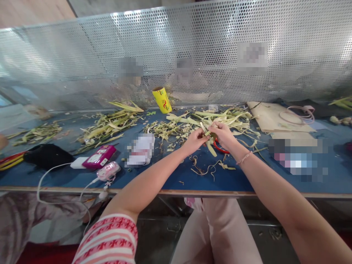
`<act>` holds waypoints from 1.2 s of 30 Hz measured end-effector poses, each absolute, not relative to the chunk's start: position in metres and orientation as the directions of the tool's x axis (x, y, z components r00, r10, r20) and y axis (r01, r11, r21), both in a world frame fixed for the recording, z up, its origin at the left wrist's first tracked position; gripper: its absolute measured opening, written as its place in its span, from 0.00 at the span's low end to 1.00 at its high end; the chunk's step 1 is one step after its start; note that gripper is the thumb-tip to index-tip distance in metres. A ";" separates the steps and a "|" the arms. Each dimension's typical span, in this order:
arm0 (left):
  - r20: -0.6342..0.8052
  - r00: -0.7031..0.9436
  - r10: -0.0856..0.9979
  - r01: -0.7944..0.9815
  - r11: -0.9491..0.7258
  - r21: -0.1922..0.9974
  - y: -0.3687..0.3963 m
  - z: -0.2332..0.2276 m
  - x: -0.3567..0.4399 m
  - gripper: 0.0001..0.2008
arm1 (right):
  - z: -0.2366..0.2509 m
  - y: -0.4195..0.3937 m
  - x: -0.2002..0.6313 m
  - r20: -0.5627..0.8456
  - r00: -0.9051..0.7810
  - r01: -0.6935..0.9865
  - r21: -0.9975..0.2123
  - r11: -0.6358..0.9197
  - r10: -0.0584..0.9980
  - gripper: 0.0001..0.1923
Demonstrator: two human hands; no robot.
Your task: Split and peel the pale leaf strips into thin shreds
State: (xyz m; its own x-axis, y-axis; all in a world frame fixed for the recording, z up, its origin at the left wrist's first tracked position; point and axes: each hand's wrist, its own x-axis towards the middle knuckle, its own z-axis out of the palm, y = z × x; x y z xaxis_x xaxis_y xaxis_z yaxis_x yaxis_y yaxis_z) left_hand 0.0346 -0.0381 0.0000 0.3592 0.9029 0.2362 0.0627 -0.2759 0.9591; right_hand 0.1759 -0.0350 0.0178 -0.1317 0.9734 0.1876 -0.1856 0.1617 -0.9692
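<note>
Pinching should be light and even: a pale leaf strip (211,149) is pinched by the left hand (196,140) and right hand (222,134), so splitting can be avoided.

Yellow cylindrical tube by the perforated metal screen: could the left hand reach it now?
Probably yes: only low, pale green plant scraps lie between the left hand and the yellow cylindrical tube, though that hand looks busy with a pale green strip.

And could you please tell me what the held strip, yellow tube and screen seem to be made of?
Strip: probably matte plant leaf, being pale green and ribbon-like. Yellow tube: perhaps smooth printed cardboard, judging by its brownish inside. Screen: likely shiny metal, grey with punched holes.
</note>
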 end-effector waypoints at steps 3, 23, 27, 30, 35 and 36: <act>0.246 0.376 0.893 0.027 -0.276 0.961 -0.040 0.002 0.034 0.14 | 0.016 -0.034 0.176 0.183 -0.134 -0.190 -0.969 0.156 0.974 0.21; 0.172 0.356 0.919 -0.257 -0.081 0.963 -0.038 -0.001 0.035 0.06 | 0.012 -0.032 0.181 0.312 -0.238 0.067 -0.939 0.336 0.920 0.20; 0.167 0.353 0.921 -0.249 -0.079 0.965 -0.039 0.000 0.036 0.05 | 0.015 -0.034 0.182 0.336 -0.304 0.207 -0.890 0.406 0.891 0.21; 0.183 0.349 0.919 -0.246 -0.098 0.964 -0.039 -0.001 0.036 0.08 | 0.018 -0.036 0.182 0.351 -0.308 0.257 -0.864 0.433 0.884 0.22; 0.225 0.311 0.924 -0.235 -0.154 0.960 -0.035 -0.004 0.034 0.16 | 0.013 -0.033 0.180 0.354 -0.185 0.125 -0.917 0.379 0.917 0.24; 0.240 0.298 0.924 -0.230 -0.175 0.957 -0.034 -0.004 0.033 0.18 | 0.011 -0.031 0.179 0.334 -0.165 0.087 -0.932 0.351 0.928 0.24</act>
